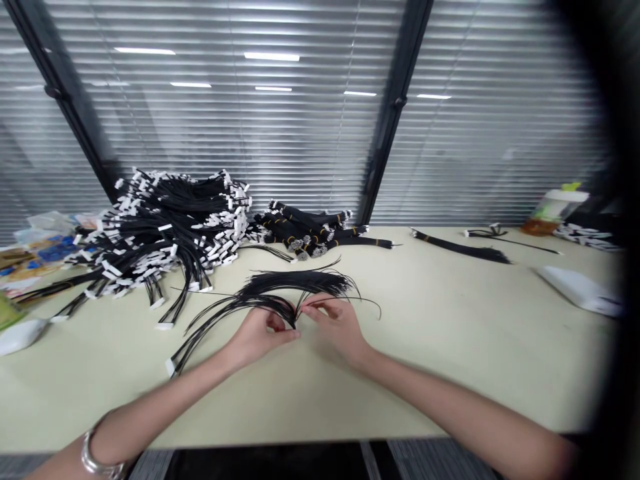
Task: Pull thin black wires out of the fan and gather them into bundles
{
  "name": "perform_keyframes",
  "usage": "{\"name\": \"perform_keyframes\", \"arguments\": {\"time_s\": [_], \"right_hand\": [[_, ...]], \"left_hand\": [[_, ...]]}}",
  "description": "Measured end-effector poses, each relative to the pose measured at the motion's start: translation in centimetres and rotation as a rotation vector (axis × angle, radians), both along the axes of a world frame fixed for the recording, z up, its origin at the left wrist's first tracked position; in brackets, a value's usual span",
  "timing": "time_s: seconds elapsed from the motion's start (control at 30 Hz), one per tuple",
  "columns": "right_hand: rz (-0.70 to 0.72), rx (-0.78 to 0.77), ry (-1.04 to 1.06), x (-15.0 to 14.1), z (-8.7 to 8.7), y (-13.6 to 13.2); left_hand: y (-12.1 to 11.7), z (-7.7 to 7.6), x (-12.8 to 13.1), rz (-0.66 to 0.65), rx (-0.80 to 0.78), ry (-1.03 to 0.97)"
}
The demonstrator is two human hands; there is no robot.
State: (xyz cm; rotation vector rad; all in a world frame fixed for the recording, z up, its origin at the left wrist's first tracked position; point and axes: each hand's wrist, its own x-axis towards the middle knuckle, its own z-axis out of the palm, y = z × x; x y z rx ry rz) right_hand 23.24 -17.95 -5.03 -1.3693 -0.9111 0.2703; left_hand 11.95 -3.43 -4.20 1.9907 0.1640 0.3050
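Head cam, over my remote feed: a worker's L hand (pixel 257 337) and R hand (pixel 343 327) met near mid-table, fingertips close together over a black wire harness (pixel 225 308). The L hand was narrow, thumb & fingers closed round the harness's near end. From that grip the wires ran out to the L in an arc, then down to a white connector (pixel 170 367) beyond the L forearm. The R hand was pinched, thumb to forefinger, on what I took for a thin loose wire (pixel 370 301), which curved off to the R.

The key relation, in my judgement: the gripped end sat btwn the hands, just L of the R fingertips, w/ the harness's long axis slanting down-L, away from the R hand. The L hand was nearer, already on it. Exact wire tips btwn the fingers: too small for me to tell.

Just behind both hands, a loose wire bundle (pixel 295 281) lay approx. crosswise. In the bkgd, a heap of harnesses (pixel 185 220) stood far L, banded bundles (pixel 310 233) beside it, & a lone bundle (pixel 460 248) lay to the R, all on the pale table (pixel 450 360).
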Motion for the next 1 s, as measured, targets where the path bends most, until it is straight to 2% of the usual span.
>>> {"name": "perform_keyframes", "arguments": {"time_s": [0.3,0.63,1.0], "right_hand": [[0.027,-0.082,-0.162,-0.4,1.0,-0.5],[0.014,-0.16,-0.252,-0.7,0.7,-0.2],[0.102,-0.281,-0.289,-0.8,0.3,-0.1]], "left_hand": [[0.1,-0.2,0.1,-0.002,0.007,0.02],[0.0,-0.2,0.0,-0.009,0.028,0.027],[-0.5,-1.1,0.1,-0.029,-0.138,0.057]]}}
